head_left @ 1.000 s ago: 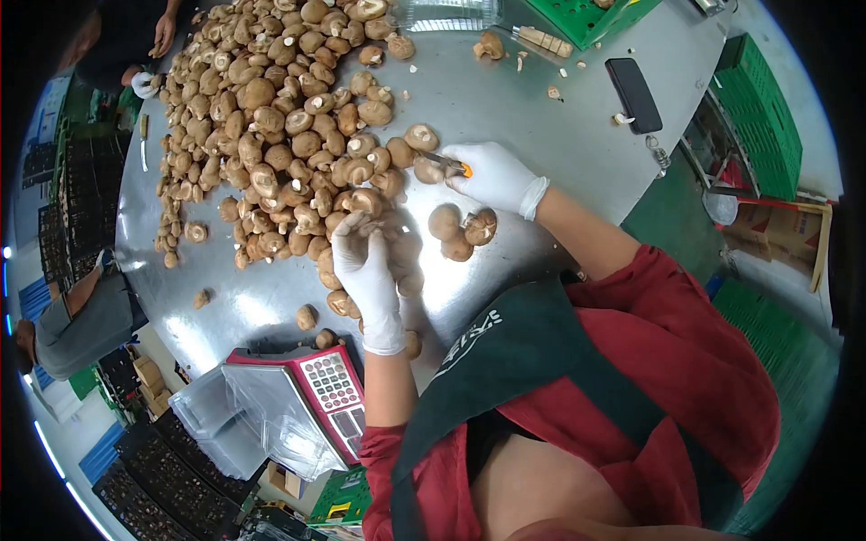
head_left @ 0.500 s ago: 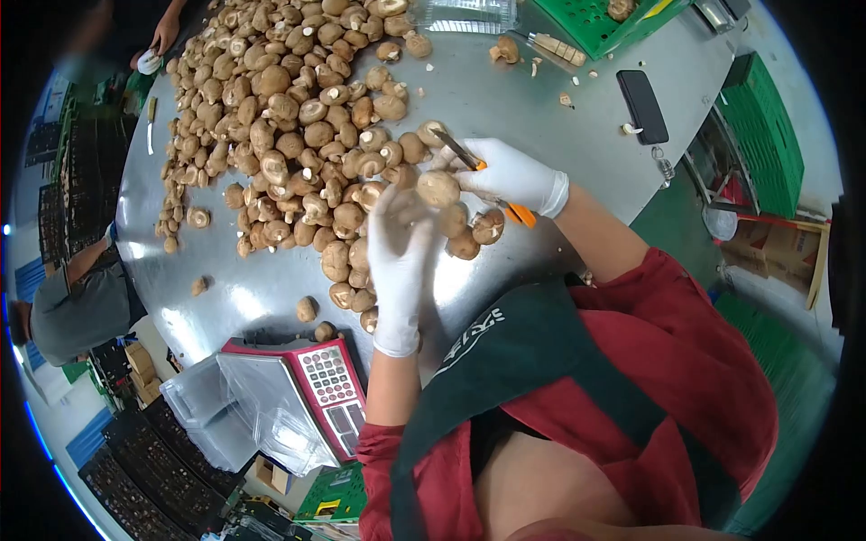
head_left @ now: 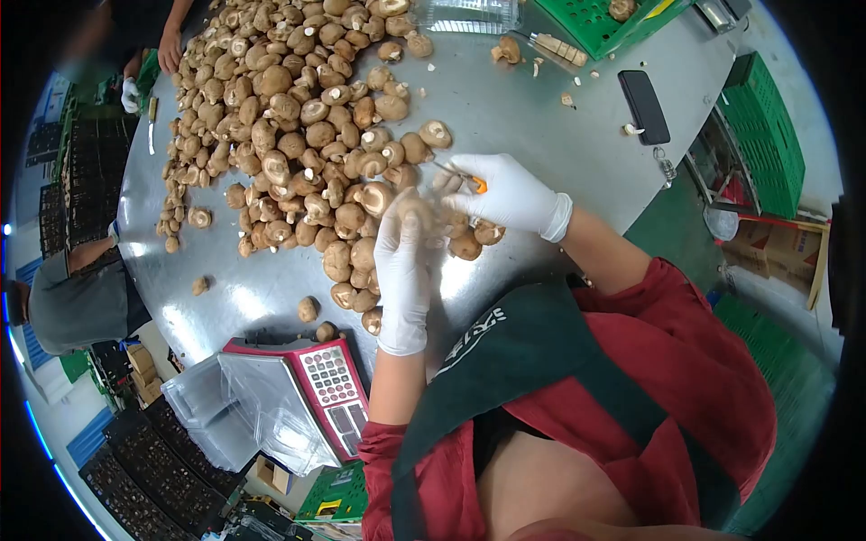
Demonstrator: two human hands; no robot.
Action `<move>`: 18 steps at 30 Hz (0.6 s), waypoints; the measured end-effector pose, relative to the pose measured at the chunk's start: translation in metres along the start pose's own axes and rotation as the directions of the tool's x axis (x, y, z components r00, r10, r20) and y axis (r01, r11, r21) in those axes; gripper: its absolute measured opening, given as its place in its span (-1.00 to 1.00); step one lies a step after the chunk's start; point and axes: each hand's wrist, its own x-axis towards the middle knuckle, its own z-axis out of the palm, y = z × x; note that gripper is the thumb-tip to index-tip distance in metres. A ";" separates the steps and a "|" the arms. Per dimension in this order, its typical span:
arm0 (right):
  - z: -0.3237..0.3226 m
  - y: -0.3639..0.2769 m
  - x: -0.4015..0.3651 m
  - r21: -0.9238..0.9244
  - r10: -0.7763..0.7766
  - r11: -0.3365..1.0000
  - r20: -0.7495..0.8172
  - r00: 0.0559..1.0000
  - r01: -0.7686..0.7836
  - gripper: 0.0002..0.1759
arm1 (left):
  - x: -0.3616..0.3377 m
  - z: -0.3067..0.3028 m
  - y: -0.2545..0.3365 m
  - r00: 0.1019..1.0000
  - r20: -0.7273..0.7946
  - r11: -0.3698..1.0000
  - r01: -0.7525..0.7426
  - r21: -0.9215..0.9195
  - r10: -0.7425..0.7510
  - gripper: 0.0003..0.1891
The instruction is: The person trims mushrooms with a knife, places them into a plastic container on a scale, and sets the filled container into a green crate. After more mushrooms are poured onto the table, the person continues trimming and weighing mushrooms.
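My left hand (head_left: 402, 279), in a white glove, is closed around a brown-capped mushroom (head_left: 413, 213), blurred by motion. Close beside it, my gloved right hand (head_left: 505, 191) grips an orange-handled cutting tool (head_left: 479, 185). Its thin metal blade points left toward the heap; most of the handle is hidden in the palm. Below the right fingers, a few loose mushrooms (head_left: 465, 246) lie on the metal table (head_left: 541, 126). A large heap of shiitake-like mushrooms (head_left: 289, 144) spreads to the left of both hands.
A red scale (head_left: 327, 379) with clear plastic trays (head_left: 271, 406) stands at the near left. Toward the right lie a phone (head_left: 643, 106), a wooden-handled tool (head_left: 557, 50) and a green crate (head_left: 595, 27). Another person's hand (head_left: 170, 50) reaches the heap's far side; a knife (head_left: 152, 124) lies near it.
The mushroom between my hands has moved left into my left fingers. My right hand has turned, and the tool's lower orange end is hidden. One mushroom now sits apart near the heap's edge.
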 end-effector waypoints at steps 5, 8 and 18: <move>0.009 -0.013 -0.006 -0.204 -0.172 0.967 -0.068 0.983 0.155 -0.59 | -0.002 0.004 0.002 0.998 -0.044 0.997 0.038 -0.065 -0.041 -0.58; 0.009 -0.009 -0.005 -0.294 -0.256 0.929 -0.067 0.964 0.226 -0.55 | -0.001 0.000 -0.001 0.993 -0.101 0.993 0.056 -0.104 -0.067 -0.64; 0.004 0.009 0.001 -0.332 -0.367 0.887 -0.084 0.926 0.321 -0.65 | 0.007 -0.005 -0.009 0.998 -0.050 1.000 0.025 -0.018 -0.025 -0.72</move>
